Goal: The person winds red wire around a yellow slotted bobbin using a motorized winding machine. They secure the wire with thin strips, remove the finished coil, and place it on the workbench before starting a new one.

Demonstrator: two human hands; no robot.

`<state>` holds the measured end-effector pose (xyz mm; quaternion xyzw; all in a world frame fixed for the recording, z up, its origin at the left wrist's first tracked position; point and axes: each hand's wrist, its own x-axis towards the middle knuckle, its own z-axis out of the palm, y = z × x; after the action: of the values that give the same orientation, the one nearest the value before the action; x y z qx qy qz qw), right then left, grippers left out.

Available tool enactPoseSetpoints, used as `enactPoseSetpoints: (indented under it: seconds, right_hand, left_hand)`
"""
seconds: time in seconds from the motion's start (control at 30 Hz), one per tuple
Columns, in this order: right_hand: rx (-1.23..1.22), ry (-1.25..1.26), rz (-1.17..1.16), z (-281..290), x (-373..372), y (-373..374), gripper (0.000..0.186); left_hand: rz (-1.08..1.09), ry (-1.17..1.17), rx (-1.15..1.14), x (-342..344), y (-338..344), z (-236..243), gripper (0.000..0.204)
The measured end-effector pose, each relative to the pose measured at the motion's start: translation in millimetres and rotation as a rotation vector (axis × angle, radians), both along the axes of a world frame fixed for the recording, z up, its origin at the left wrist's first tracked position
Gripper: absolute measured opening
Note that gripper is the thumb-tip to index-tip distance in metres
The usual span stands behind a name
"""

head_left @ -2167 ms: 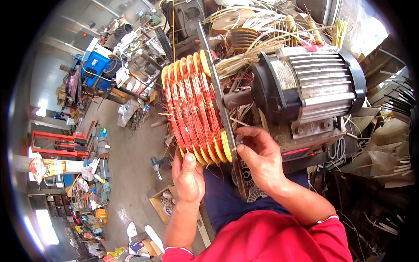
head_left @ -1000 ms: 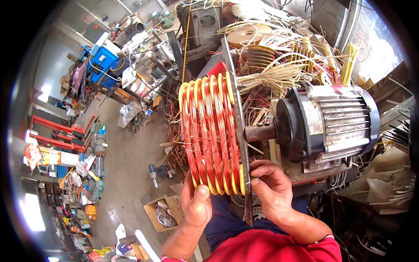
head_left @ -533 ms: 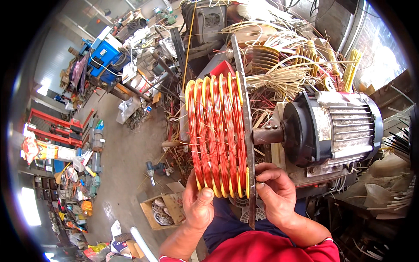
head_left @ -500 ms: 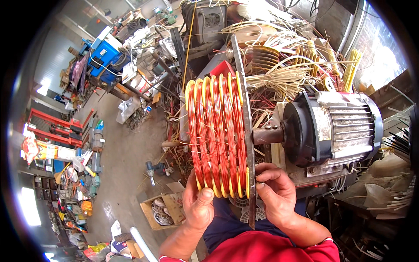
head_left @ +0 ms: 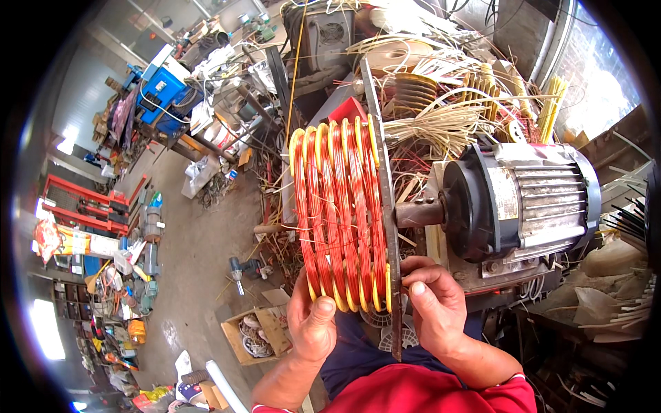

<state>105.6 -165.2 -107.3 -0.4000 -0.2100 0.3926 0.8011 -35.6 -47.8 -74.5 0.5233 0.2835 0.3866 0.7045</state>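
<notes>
Right, I read the left hand [head_left: 313, 327] as the nearer one: it touches the lower edge of the red wire coils [head_left: 337, 220], which stand at twelve o'clock from it. Its thumb shows in front while the other fingers pass out of sight behind, so I cannot tell whether they are clamped. The right hand [head_left: 438, 310] sits at about five o'clock from the coils, thumb and forefinger close together just beside the flat metal bar [head_left: 387, 193]; I cannot make out whether they pinch anything. That bar stands between this hand and the coils, its long axis running twelve to six, while the coils' shared axis runs roughly nine to three, in line with the shaft [head_left: 418, 213].

At three o'clock I see the motor [head_left: 530, 199] on its metal base [head_left: 509, 279]. At two, pale tubing [head_left: 441, 127] heaps up and hides the surface beneath. On the floor [head_left: 200, 275], an open box [head_left: 275, 329] lies at seven and a drill [head_left: 237, 268] at eight. Farther off, a red frame [head_left: 86, 217] stands at nine, a blue machine [head_left: 160, 89] at ten.
</notes>
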Motion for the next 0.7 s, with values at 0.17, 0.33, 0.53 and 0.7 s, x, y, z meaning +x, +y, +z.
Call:
enactPoseSetpoints:
  seconds: [0.17,0.33,0.53,0.7]
  right_hand:
    - [0.05,0.002,-0.029,9.1,-2.0,4.8,0.02]
    - [-0.03,0.128,-0.027,13.3,-5.3,2.7,0.027]
    - [0.057,-0.024,-0.015,5.9,-3.4,1.9,0.025]
    - [0.025,-0.125,-0.022,1.7,2.5,-0.8,0.024]
  left_hand:
    - [0.004,-0.004,-0.002,1.1,-0.4,1.6,0.078]
    - [0.013,-0.006,-0.001,1.2,-1.0,-0.2,0.079]
    - [0.032,-0.001,0.004,1.0,-1.1,-2.3,0.079]
    - [0.044,-0.008,0.002,2.1,-1.3,-2.4,0.079]
